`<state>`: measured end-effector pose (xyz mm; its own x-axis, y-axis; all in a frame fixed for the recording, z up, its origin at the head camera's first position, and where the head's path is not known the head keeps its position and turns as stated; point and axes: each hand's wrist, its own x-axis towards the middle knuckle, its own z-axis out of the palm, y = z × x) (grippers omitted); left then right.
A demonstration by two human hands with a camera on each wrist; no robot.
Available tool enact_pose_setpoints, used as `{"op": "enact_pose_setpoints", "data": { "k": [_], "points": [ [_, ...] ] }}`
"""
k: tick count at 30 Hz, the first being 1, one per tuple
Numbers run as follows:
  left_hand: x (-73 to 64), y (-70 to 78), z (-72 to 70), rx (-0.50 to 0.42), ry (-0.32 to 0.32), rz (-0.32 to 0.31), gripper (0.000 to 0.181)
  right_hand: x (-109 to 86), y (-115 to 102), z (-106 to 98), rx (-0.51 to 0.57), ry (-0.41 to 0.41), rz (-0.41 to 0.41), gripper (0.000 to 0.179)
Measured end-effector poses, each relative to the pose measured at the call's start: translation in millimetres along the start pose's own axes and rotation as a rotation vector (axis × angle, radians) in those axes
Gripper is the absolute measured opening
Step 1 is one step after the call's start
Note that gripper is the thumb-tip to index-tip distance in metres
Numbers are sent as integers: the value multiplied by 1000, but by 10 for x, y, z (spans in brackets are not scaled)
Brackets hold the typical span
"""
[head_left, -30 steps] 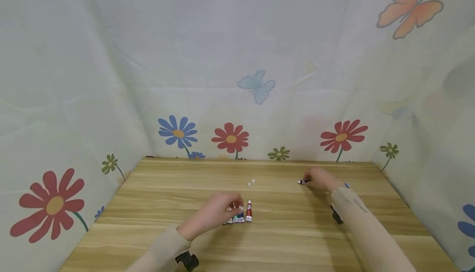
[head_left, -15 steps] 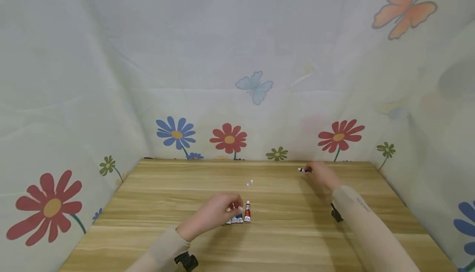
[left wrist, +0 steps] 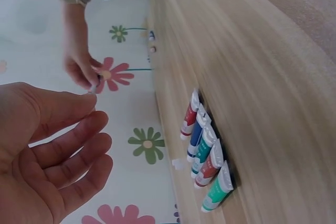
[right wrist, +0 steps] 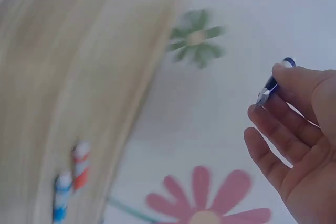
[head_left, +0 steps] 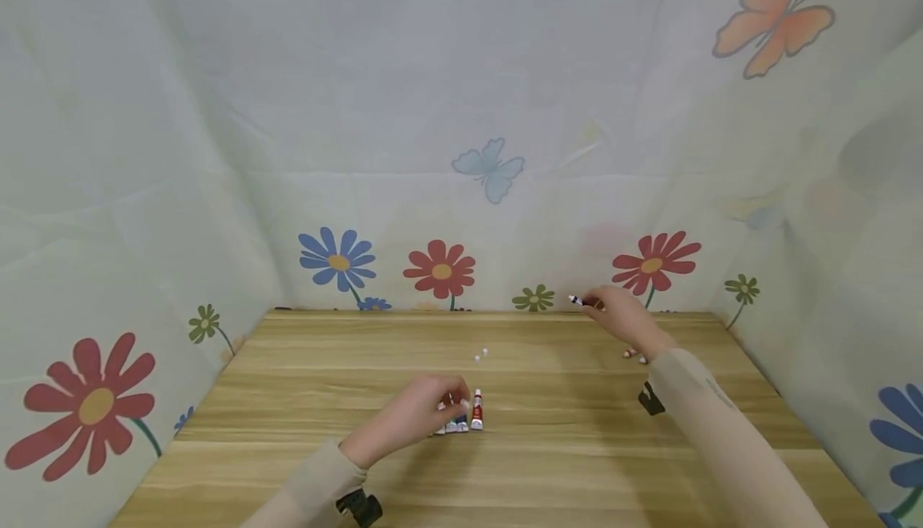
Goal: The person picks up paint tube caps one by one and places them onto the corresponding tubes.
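Nearest me, my left hand (head_left: 413,417) hangs over the worktop (head_left: 548,464), thumb and forefinger seemingly together on a small white piece (head_left: 465,405), the other fingers loosely bent. Something that tiny wants only the tips, and a steady wrist so it doesn't drop among the tubes below.

Just beyond the fingers lies the row, with the green tube (left wrist: 216,195) at its left end and the red tube (head_left: 477,411) just beside it on the right. I'd give them clearance with my knuckles.

Farther on, two white bits (head_left: 477,357) sit loose, easy to brush away.

Farther out, my right hand (head_left: 620,316) is clamped by thumb and fingers on the dark blue tube (right wrist: 271,83), held clear of the worktop before the floral backdrop (head_left: 389,191). A soft tube probably gives under pressure, so I'd pinch lightly and leave its white end exposed. A light blue tube (right wrist: 61,198) and an orange-red one (right wrist: 80,167) lie near that sleeve; my forearm should pass above them.
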<state>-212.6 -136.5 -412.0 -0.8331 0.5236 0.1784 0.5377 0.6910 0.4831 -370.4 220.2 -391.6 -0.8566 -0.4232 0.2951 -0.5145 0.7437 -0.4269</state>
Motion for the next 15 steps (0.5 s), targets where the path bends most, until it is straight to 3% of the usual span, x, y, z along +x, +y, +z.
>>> {"op": "enact_pose_setpoints", "data": {
  "k": [7,15],
  "points": [
    [-11,31,-63,2,17,-23,6,-90,-330,-222,113,70,-45,28],
    [-18,77,-137,-17,74,-37,5,-246,-703,-341,137,114,-126,25]
  ]
}}
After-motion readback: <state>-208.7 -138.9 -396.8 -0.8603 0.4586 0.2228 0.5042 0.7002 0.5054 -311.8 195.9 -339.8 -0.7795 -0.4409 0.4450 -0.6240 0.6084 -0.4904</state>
